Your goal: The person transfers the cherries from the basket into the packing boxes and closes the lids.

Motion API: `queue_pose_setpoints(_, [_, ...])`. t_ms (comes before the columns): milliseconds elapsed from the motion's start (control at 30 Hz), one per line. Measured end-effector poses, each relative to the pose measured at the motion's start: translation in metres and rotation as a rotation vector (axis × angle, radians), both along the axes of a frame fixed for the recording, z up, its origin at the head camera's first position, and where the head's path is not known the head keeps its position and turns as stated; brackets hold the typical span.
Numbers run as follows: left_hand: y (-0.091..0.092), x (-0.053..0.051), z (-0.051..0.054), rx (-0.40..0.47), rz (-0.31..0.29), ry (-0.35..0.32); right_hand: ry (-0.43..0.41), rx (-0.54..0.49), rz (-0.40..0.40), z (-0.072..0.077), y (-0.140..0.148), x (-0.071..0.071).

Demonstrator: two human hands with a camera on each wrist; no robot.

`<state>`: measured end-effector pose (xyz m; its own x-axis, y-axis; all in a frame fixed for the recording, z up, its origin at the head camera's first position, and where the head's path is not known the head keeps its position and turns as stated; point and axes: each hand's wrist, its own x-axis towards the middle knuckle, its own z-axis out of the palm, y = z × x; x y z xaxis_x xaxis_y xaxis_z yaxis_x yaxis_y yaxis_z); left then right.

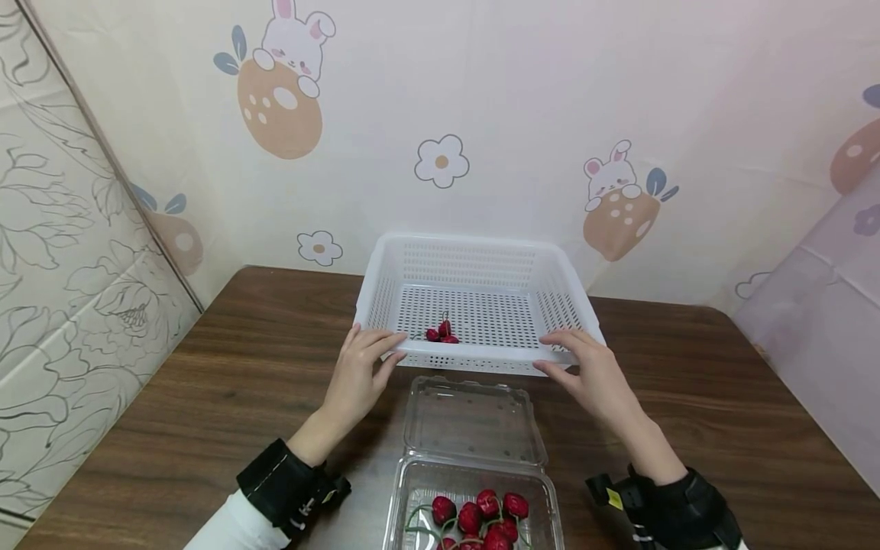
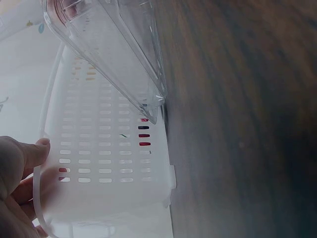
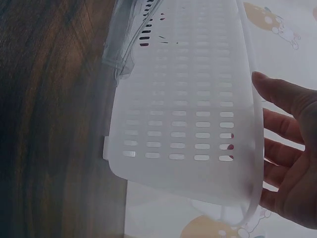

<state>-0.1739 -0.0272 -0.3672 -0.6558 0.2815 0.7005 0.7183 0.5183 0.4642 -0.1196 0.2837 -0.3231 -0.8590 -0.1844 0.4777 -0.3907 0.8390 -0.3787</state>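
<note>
A white perforated plastic basket [image 1: 481, 353] stands at the far side of the table, with a few red cherries [image 1: 444, 328] on its floor. My left hand [image 1: 357, 374] grips its near rim at the left corner, fingers over the edge and thumb outside. At the right corner of the same rim, my right hand [image 1: 598, 374] holds on in the same way. The wrist views show the basket wall [image 2: 94, 193] between thumb and fingers on the left, and the rim [image 3: 257, 129] beside the right thumb. Dark red cherries show through the slots.
In front of the basket lies a clear clamshell box [image 1: 395, 504], its lid [image 1: 474, 420] folded back toward the basket. Several cherries [image 1: 470, 518] with green stems lie inside it. Behind the brown wooden table [image 1: 227, 397] hangs a cloth [image 1: 522, 137] printed with rabbits.
</note>
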Motion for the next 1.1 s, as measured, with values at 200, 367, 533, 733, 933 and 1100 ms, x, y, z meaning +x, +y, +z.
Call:
queue_pose_setpoints(200, [0.0003, 0.0002, 0.001, -0.005, 0.003, -0.006, -0.002, -0.005, 0.006, -0.0027, 0.0003, -0.0011])
queue_pose_setpoints(367, [0.0003, -0.0001, 0.0011, -0.002, 0.003, -0.008, -0.006, -0.017, -0.005, -0.0043, 0.0007, -0.0013])
queue_pose_setpoints(533, [0.0001, -0.0002, 0.0008, -0.002, 0.005, -0.004, -0.008, -0.033, -0.018, -0.0059, 0.0011, -0.0012])
queue_pose_setpoints(733, [0.0, -0.0004, -0.0001, 0.0, 0.003, -0.003, -0.014, -0.049, -0.02, -0.0076, 0.0009, -0.0015])
queue_pose_setpoints(933, [-0.0001, -0.0005, -0.0009, 0.002, 0.003, -0.004, -0.011, -0.068, -0.017, -0.0084, 0.0006, -0.0013])
queue_pose_setpoints(1100, [0.0, -0.0006, -0.0014, 0.001, 0.005, -0.003, -0.002, -0.067, -0.021, -0.0097, 0.0012, -0.0013])
